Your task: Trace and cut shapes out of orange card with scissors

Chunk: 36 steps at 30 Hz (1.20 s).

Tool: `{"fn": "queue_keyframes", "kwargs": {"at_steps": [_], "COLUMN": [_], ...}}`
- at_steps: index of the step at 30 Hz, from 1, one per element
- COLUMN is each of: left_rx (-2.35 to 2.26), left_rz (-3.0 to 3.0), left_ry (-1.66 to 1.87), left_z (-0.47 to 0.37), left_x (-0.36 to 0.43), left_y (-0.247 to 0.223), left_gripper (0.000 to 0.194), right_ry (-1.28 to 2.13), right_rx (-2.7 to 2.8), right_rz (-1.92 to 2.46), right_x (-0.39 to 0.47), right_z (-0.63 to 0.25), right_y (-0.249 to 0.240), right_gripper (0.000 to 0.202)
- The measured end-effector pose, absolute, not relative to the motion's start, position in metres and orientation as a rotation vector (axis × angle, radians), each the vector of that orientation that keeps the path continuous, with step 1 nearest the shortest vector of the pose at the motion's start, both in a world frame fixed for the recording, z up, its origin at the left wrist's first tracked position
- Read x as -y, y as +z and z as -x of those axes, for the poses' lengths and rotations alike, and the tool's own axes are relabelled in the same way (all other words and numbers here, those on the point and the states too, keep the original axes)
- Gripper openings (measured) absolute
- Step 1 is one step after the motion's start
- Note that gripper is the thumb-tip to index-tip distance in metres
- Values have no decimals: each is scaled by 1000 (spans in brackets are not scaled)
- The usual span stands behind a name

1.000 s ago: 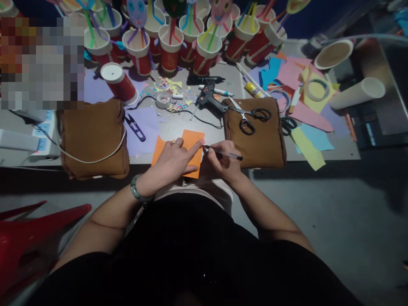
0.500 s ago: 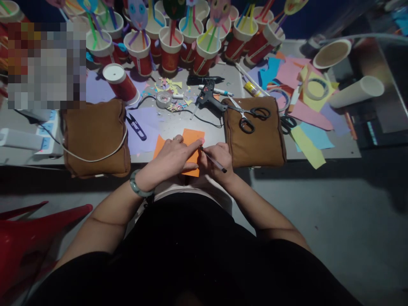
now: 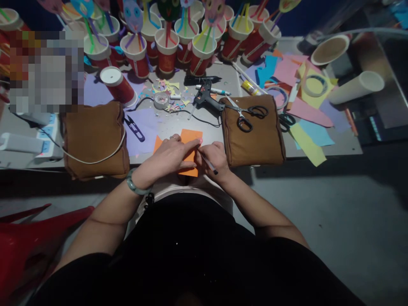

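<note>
An orange paper (image 3: 191, 136) lies at the table's front edge, its near end reaching past the edge. Across it rests my left hand (image 3: 170, 155), fingers stretched out and pressing it down. The left index fingertip touches a small pink spot near the paper's right side, too small to make out. My right hand (image 3: 213, 159) is closed around a pen (image 3: 209, 163), with its tip at the right edge of the paper, beside my left fingertip. The pen tip is mostly hidden by my fingers. More orange paper shows left of my left hand.
Brown cushions (image 3: 94, 140) (image 3: 255, 146) flank the work area; scissors (image 3: 245, 115) lie on the right one. Behind are a glue gun (image 3: 205, 100), a tape roll (image 3: 161, 100), thread snips (image 3: 134, 127) and paper scraps. Red cups (image 3: 167, 59) with straws line the back. A red chair (image 3: 28, 238) stands left.
The pen has tilted and shifted slightly left with my right hand along the paper's edge. My left hand stays on the paper. The whole view has shifted a little.
</note>
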<state>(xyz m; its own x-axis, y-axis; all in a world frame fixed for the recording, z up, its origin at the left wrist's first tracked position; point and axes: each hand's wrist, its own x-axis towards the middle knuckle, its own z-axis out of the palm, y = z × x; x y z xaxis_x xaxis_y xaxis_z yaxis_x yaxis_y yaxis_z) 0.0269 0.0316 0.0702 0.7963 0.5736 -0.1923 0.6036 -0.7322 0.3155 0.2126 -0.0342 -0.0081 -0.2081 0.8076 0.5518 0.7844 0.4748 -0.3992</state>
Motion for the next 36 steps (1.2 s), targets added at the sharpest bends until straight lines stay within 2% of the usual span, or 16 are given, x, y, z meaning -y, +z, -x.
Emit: {"fn": "queue_keyframes", "kwargs": {"at_steps": [8,14,19,24,28,32,36], "left_rx": [-919,-917,-897,-912,-957,-963,-929], "left_rz": [-2588,-2602,-2616,-2623,-2685,-2745,-2741], "left_ry": [-150,-151,-161,-226,-264,-228,-265], "left_z": [-28,-28,-27,-30,-32,-31,-32], "left_x": [-33,-33,-33,-28,-22,-17,-17], "left_y": [74,73,74,77,74,68,68], "left_gripper": [70,73,74,80,86,90,92], "right_ry": [-103,-56,190,644,907,1077,1103], "right_rx": [1968,1896,1717,1384,1368,1427,1461], "right_rz": [1218,1308,1472,1497,1485,1477,1502], "right_x": [39,39,37,19,-6,-27,-42], "right_z": [-221,-228,-231,-238,-244,-246,-247], "right_y": [-5,-11,2,27,44,53,55], "right_gripper": [9,8,7,14,15,16,14]}}
